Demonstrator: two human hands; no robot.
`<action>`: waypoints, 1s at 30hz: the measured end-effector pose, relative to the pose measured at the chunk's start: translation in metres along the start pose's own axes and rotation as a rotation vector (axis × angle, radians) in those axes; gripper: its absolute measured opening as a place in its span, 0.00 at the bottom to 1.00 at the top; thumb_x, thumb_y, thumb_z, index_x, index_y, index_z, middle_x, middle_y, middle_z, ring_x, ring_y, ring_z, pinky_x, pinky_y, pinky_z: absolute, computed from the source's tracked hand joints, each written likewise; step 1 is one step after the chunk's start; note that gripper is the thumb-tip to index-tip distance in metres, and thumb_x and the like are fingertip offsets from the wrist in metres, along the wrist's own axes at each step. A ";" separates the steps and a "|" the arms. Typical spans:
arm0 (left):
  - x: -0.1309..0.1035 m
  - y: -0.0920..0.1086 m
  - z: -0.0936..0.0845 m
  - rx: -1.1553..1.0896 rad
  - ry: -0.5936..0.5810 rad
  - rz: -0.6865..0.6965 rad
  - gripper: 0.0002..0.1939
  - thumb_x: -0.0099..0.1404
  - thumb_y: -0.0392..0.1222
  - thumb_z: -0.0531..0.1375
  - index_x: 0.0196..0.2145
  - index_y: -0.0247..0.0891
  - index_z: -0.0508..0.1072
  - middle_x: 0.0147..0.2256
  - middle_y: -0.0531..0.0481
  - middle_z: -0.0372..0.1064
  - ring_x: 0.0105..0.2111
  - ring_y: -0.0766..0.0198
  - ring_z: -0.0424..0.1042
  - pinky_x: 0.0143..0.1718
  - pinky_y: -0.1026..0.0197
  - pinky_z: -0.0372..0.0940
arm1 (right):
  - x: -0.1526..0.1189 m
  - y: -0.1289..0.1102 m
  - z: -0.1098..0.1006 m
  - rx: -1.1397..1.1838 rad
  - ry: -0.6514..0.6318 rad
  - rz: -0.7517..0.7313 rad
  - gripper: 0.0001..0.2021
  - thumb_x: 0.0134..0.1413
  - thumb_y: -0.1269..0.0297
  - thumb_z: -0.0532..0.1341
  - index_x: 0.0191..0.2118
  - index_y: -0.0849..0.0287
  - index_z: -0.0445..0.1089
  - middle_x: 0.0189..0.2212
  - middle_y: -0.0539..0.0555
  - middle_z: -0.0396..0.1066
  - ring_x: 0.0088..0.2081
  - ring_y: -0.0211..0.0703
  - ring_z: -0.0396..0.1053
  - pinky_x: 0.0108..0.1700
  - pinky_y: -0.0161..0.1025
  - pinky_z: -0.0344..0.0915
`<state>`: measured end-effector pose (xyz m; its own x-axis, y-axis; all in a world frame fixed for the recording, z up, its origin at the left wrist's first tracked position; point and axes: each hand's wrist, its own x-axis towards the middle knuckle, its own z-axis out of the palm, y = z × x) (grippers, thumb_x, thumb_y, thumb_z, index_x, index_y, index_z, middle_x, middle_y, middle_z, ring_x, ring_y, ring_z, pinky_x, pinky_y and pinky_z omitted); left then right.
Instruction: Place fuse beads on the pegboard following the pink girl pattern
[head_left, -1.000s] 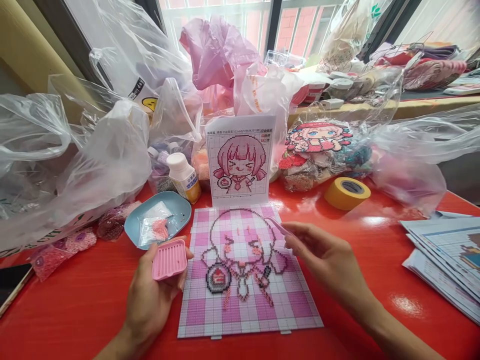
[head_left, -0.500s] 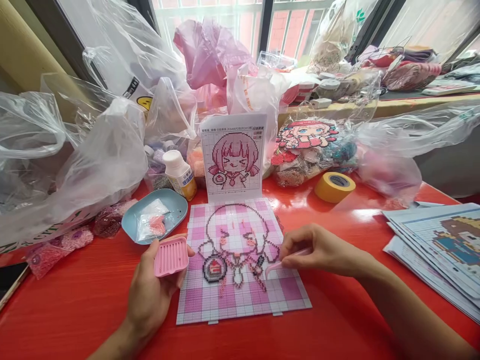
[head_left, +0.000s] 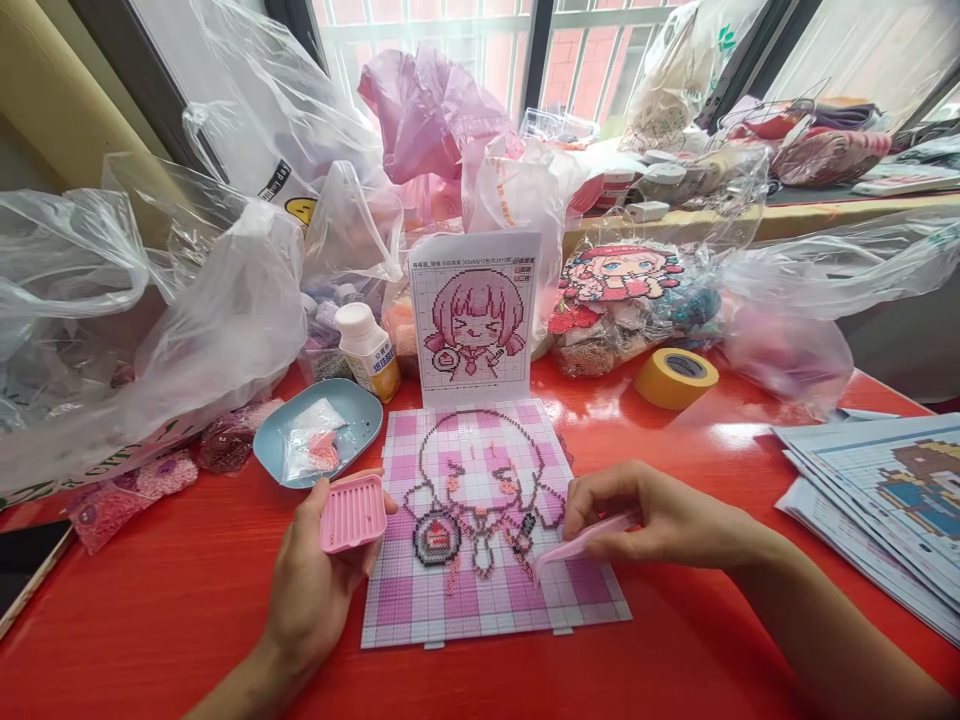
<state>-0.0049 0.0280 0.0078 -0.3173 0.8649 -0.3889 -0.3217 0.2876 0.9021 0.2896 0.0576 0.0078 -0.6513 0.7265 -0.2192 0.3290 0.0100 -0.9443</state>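
My left hand [head_left: 319, 575] is closed round a small pink ridged bead tray [head_left: 352, 514], held beside the left edge of the pegboard. A few tiny beads seem to lie in its grooves. In my right hand [head_left: 637, 515] is a pair of pink tweezers [head_left: 581, 542], gripped between thumb and fingers. Their curved tip points down at the lower right of the bead figure; whether a bead is in the tip is too small to tell. The pink-and-white checked pegboard [head_left: 405, 610] carries a character outlined in dark and pink beads. Behind it stands a printed pattern sheet [head_left: 476, 320].
A blue dish [head_left: 274, 440] with small bags lies behind my left hand, near a white-capped bottle [head_left: 367, 350]. Yellow tape [head_left: 675, 380] sits at the back right. Papers [head_left: 892, 490] are stacked at right, a phone [head_left: 34, 575] at left. Plastic bags [head_left: 202, 310] crowd the back.
My right hand has lowered slightly, bringing the tweezers' tip down to the lower right of the bead figure. My left hand still holds the bead tray. The whole view has shifted a little.
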 end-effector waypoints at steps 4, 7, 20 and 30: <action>-0.001 0.001 0.001 -0.003 0.027 -0.019 0.20 0.51 0.54 0.61 0.33 0.33 0.73 0.24 0.47 0.75 0.15 0.69 0.59 0.14 0.67 0.57 | 0.003 -0.001 0.002 0.056 0.013 0.041 0.13 0.53 0.53 0.62 0.33 0.59 0.73 0.28 0.51 0.72 0.30 0.39 0.67 0.32 0.35 0.63; -0.002 0.002 0.003 -0.009 0.021 -0.022 0.19 0.53 0.54 0.60 0.32 0.34 0.73 0.24 0.48 0.75 0.14 0.70 0.59 0.14 0.67 0.56 | 0.005 -0.001 0.004 0.066 0.051 0.031 0.13 0.52 0.52 0.62 0.33 0.59 0.73 0.27 0.50 0.70 0.28 0.37 0.65 0.30 0.33 0.61; -0.002 0.001 0.001 0.015 0.001 -0.017 0.18 0.56 0.54 0.57 0.31 0.34 0.74 0.25 0.48 0.75 0.14 0.70 0.58 0.14 0.67 0.56 | 0.007 -0.005 0.008 0.056 0.157 0.031 0.17 0.54 0.48 0.59 0.37 0.57 0.74 0.35 0.54 0.74 0.39 0.47 0.70 0.41 0.41 0.65; 0.001 0.000 0.001 0.010 0.008 -0.011 0.19 0.54 0.54 0.59 0.32 0.33 0.75 0.24 0.47 0.75 0.14 0.70 0.58 0.13 0.67 0.55 | 0.007 -0.001 0.009 0.008 0.213 0.015 0.17 0.53 0.49 0.60 0.34 0.57 0.77 0.27 0.52 0.73 0.29 0.41 0.67 0.30 0.36 0.64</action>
<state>-0.0049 0.0292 0.0079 -0.3213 0.8584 -0.3999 -0.3157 0.3011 0.8998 0.2787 0.0566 0.0049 -0.4865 0.8556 -0.1768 0.3313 -0.0066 -0.9435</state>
